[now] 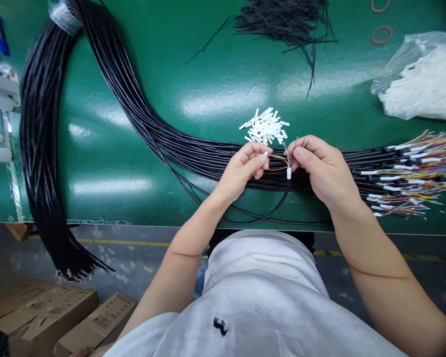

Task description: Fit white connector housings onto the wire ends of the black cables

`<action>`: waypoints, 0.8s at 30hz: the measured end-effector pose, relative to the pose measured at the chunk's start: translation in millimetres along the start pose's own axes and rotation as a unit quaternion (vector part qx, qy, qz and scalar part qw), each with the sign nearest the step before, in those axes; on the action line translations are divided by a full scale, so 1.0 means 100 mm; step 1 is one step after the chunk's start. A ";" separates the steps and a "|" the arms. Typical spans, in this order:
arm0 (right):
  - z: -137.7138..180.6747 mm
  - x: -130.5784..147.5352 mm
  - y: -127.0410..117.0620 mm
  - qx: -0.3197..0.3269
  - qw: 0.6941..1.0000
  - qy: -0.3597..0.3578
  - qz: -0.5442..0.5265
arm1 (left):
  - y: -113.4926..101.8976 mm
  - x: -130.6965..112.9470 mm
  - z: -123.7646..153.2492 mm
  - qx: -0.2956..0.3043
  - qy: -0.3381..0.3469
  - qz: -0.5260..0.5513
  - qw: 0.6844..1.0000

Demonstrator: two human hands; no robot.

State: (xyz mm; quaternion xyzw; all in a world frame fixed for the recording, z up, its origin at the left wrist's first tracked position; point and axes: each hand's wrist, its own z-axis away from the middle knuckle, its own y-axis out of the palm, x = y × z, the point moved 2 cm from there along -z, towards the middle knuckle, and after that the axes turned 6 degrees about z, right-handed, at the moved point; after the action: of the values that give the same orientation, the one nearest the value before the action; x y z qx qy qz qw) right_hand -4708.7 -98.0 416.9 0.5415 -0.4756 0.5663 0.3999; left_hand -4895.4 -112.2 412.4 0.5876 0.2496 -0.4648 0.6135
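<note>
One black cable [283,198] curves up from the table edge, with a white sleeve [289,173] around its end and thin coloured wires [280,159] fanning out above. My left hand [247,166] pinches some yellow and red wires, with a small white piece at its fingertips. The fingers of my right hand [321,166] are closed on darker wires of the same cable. Just beyond my hands lies a pile of short white tubes [266,126]. Underneath them runs a thick bundle of black cables [193,148].
The bundle's right end shows many coloured wires with white sleeves [405,178]. Its left part, wrapped [65,19], hangs over the table edge. Black strips [286,20], reddish rings [382,34] and a plastic bag of white pieces [423,79] lie at the back. Cardboard boxes [52,312] stand below.
</note>
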 end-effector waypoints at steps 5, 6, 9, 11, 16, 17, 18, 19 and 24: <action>0.00 0.01 0.01 0.003 1.000 -0.003 -0.010 | 0.00 0.01 -0.01 0.002 0.000 0.000 1.000; -0.01 0.01 0.01 0.004 1.000 -0.004 -0.013 | 0.00 0.01 -0.01 0.002 0.000 0.000 1.000; -0.01 0.01 0.02 0.011 1.000 -0.007 -0.005 | -0.01 0.02 -0.01 0.004 0.002 0.000 1.000; 0.00 0.01 0.01 0.016 1.000 -0.006 0.005 | -0.01 0.02 -0.01 0.006 0.003 -0.005 1.000; 0.00 -0.01 0.01 0.017 1.000 0.000 0.013 | 0.00 0.01 0.00 0.011 0.000 -0.012 1.000; 0.00 -0.02 0.01 0.018 1.000 0.002 0.011 | 0.00 0.01 0.01 0.010 -0.001 -0.009 1.000; 0.00 -0.02 0.01 0.019 1.000 0.003 0.006 | 0.00 0.00 0.01 0.010 -0.002 -0.005 1.000; 0.00 -0.02 0.01 0.021 1.000 0.005 0.000 | 0.01 0.00 0.01 0.009 -0.002 -0.001 1.000; 0.00 0.00 0.01 0.021 1.000 0.012 -0.015 | 0.01 -0.01 0.00 0.001 -0.002 0.015 1.000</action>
State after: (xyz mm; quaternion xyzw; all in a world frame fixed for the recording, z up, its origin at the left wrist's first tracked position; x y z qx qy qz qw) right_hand -4709.9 -97.9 416.6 0.5499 -0.4509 0.5765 0.4023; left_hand -4895.2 -112.2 413.6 0.5913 0.2391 -0.4569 0.6200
